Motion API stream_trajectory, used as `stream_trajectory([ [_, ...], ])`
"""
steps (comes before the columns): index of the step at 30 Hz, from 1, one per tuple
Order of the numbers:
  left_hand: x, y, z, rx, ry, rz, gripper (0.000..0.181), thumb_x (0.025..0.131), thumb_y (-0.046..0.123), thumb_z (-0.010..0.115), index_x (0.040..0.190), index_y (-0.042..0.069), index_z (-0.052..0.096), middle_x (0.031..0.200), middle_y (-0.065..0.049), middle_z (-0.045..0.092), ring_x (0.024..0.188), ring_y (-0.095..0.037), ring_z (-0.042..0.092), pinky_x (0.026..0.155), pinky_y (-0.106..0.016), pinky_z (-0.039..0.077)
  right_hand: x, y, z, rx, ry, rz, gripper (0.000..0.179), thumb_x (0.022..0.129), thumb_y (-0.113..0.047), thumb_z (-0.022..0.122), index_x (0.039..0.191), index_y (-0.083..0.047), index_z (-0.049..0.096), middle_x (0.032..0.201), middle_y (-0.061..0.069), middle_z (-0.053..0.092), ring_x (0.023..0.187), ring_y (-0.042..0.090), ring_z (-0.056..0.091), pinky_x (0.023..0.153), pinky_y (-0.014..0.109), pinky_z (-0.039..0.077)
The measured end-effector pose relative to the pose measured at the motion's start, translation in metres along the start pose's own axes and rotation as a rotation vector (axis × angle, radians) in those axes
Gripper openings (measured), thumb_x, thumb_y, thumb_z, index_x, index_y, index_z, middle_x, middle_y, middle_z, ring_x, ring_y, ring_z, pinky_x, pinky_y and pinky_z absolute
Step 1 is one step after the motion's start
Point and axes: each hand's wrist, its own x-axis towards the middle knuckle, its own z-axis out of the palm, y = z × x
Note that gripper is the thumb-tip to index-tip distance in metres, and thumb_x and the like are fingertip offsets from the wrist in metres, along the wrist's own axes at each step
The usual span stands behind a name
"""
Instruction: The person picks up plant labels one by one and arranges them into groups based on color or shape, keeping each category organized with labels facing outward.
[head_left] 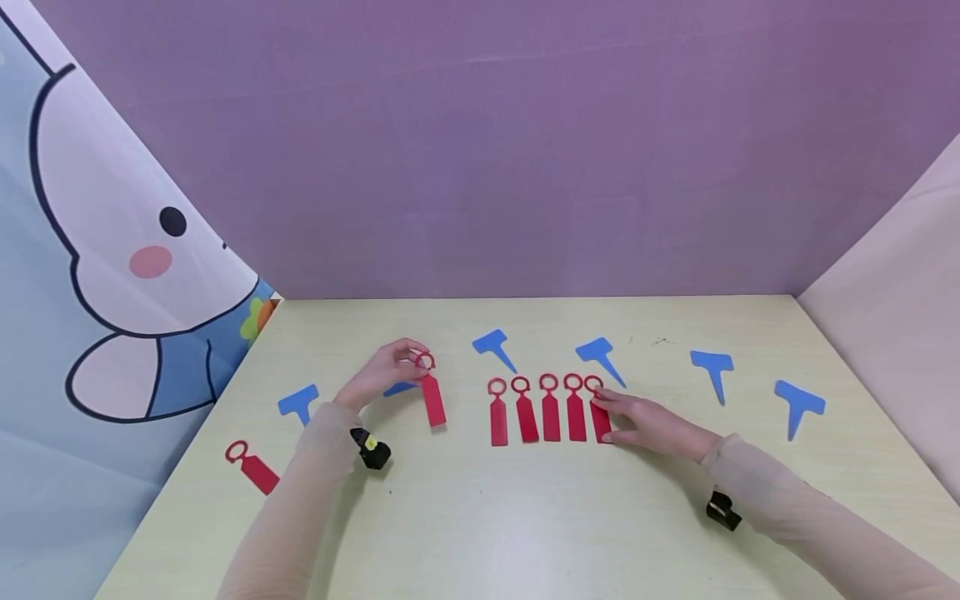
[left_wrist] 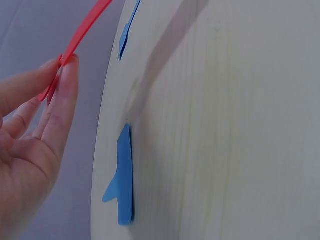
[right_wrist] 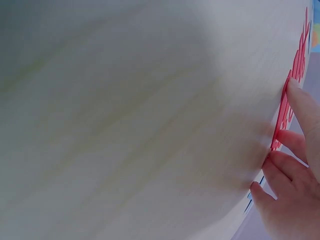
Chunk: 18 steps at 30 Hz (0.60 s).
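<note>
My left hand [head_left: 386,372] pinches a red tag [head_left: 432,402] by its ring, thumb against fingers, and holds it above the table. In the left wrist view the held tag [left_wrist: 86,31] slants up from the fingertips. Partly hidden under that hand lies a blue T-shaped plant label [head_left: 400,388]. A row of several red ring tags [head_left: 551,419] lies flat in the middle, rings at the far side. At the row's right end my right hand [head_left: 652,423] touches the last tag [head_left: 601,423] with extended fingers and thumb, covering part of it.
Another red tag [head_left: 259,473] lies at the left by the forearm, near a blue label [head_left: 298,402]. More blue labels [head_left: 492,346] are spread behind the row and to the right [head_left: 798,406]. A purple cloth [head_left: 525,167] stands along the far table edge.
</note>
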Motion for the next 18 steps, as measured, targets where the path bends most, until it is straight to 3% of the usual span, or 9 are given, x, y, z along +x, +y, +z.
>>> stream_trajectory([
  [12, 0.01, 0.003, 0.02, 0.007, -0.082, -0.017, 0.032, 0.082, 0.005, 0.061, 0.112, 0.001, 0.05, 0.091, -0.011, 0.056, 0.073, -0.018, 0.061, 0.078, -0.044, 0.049, 0.0, 0.0, -0.001, 0.006, -0.004, -0.012, 0.06, 0.078, -0.024, 0.067, 0.128, 0.0, 0.044, 0.137, 0.02, 0.034, 0.124, 0.039, 0.031, 0.095, 0.045, 0.036],
  [18, 0.006, 0.018, 0.031, -0.039, -0.145, 0.006, 0.03, 0.083, 0.0, 0.058, 0.111, -0.004, 0.049, 0.089, -0.012, 0.056, 0.073, -0.02, 0.061, 0.078, -0.048, 0.048, 0.001, 0.002, 0.001, 0.01, -0.006, -0.011, 0.061, 0.078, -0.025, 0.067, 0.128, 0.0, 0.044, 0.137, 0.02, 0.033, 0.124, 0.039, 0.03, 0.095, 0.045, 0.036],
])
